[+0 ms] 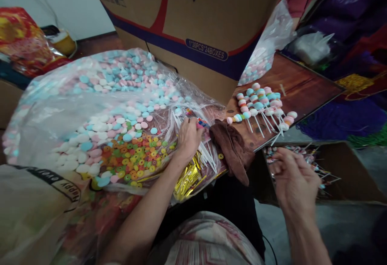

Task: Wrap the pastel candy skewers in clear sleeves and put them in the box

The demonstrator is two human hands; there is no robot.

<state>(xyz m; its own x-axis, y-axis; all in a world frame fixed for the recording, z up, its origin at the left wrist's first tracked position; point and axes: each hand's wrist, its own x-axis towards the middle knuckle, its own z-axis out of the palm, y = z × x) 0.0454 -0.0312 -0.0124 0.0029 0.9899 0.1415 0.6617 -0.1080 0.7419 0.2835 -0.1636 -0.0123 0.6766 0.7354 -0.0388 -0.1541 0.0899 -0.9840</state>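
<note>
Fingers (192,123) half-curled, hold unclear: left hand (189,138) palm-down at printed wrapper (203,123), right hand (298,180) near carton (353,172).

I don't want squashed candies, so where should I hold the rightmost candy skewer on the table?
Probably best: grip the rightmost candy skewer by its bare white stick, from the near side with the right hand. The stick points toward you; the candies sit at the far end.

I see a matt cardboard box (181,13) at top, a glossy plastic bag (71,105) at left, smooth sticks (207,158) and napped cloth (231,146) mid-frame.
</note>
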